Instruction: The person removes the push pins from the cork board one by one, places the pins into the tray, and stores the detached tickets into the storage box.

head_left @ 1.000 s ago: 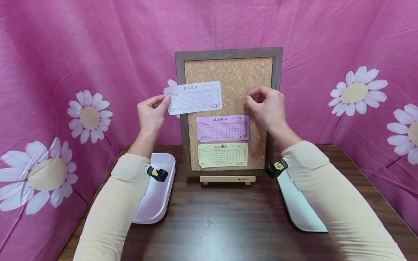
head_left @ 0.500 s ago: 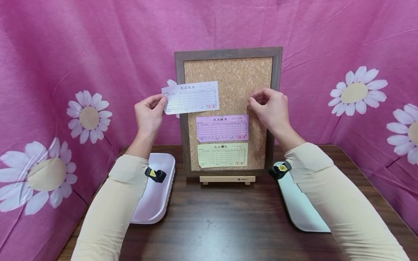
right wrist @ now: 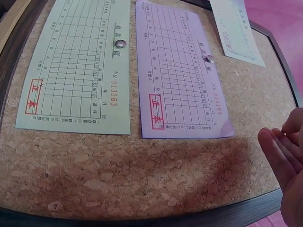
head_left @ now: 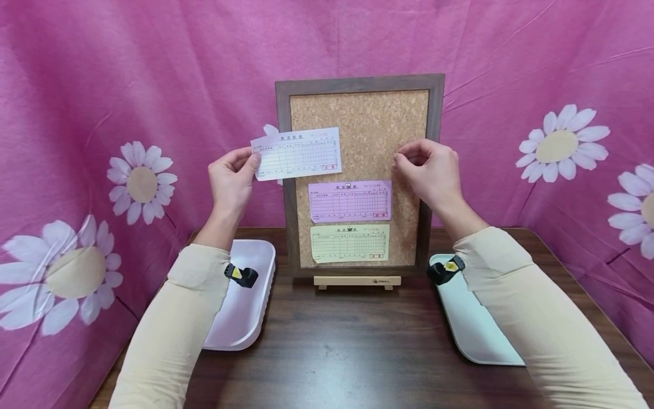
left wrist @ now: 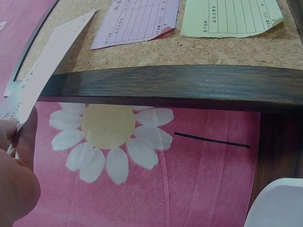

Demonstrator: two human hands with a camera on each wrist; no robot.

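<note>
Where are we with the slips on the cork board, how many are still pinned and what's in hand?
The white slip is off the cork board, pinched at its left edge by the left hand. The right hand has fingertips pinched together by the board's right side; a pin there cannot be made out. The purple slip and the yellow slip are each still pinned. The two trays show nothing inside.

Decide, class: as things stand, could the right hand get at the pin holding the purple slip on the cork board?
Probably yes. The right hand hovers in front of the cork board, just up and right of the purple slip. The pin at its top edge is uncovered, with nothing between them.
</note>
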